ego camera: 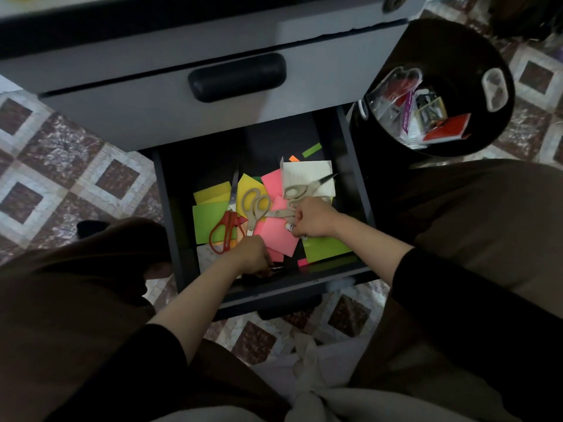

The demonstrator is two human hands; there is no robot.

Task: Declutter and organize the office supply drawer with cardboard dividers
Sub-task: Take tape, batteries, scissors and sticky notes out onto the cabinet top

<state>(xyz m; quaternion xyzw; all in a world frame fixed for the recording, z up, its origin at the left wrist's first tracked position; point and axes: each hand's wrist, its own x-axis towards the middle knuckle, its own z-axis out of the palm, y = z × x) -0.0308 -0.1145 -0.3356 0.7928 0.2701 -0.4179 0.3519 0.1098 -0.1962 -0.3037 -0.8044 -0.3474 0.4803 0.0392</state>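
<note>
Hands work apart inside the open drawer (170, 226). Our right hand (313, 219) curls round a small white marker (288, 228), just beside the grey scissors (294, 191). Our left hand (249, 254) dips to the front edge; whether it grips anything, we cannot tell. We judge this the clearing-out step: next, lift loose items off the coloured papers (274, 239) cleanly. No cardboard dividers show; the black bin (451, 50) waits right.

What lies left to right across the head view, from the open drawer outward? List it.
In order: red-handled scissors → beige-handled scissors beside them → right hand gripping a marker → black bin.
</note>
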